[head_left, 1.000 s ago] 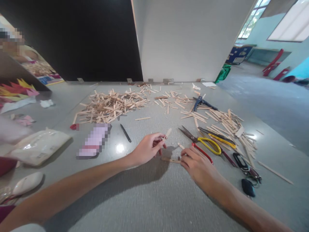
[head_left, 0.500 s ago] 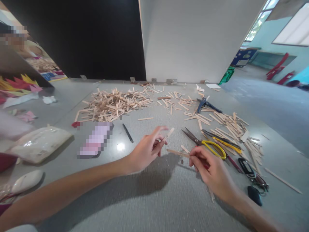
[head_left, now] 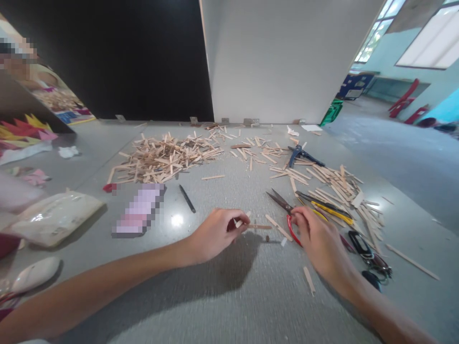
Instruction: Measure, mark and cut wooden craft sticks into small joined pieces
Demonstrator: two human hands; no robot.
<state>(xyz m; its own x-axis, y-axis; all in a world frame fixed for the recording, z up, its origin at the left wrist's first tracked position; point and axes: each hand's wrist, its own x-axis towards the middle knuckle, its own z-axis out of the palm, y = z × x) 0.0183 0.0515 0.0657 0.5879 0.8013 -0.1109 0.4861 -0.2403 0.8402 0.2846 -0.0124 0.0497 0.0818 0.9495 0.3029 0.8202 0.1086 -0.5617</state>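
My left hand (head_left: 220,234) is closed in a pinch over the middle of the table. From its fingertips a thin wooden craft stick (head_left: 261,227) points right, and a second pale stick end shows by the same fingers. My right hand (head_left: 315,236) has its fingers closed at the handles of the scissors (head_left: 294,231), whose dark, slightly parted blades point up and left. The palm hides part of the handles. Between the hands lie a loose craft stick (head_left: 278,227), a small brown bit (head_left: 267,238) and a white scrap (head_left: 283,242).
A big heap of craft sticks (head_left: 165,157) lies at the back left, with more sticks (head_left: 344,184) at right. Blue cutters (head_left: 301,155), a yellow-and-black cutter knife (head_left: 333,212), keys (head_left: 376,263), a black pen (head_left: 187,198) and a phone (head_left: 139,210) surround the hands. Upright boards (head_left: 279,62) stand behind.
The craft stick held by my right hand is now in my left hand, which has closed more. My right hand has moved slightly up and right onto the scissors' handles.
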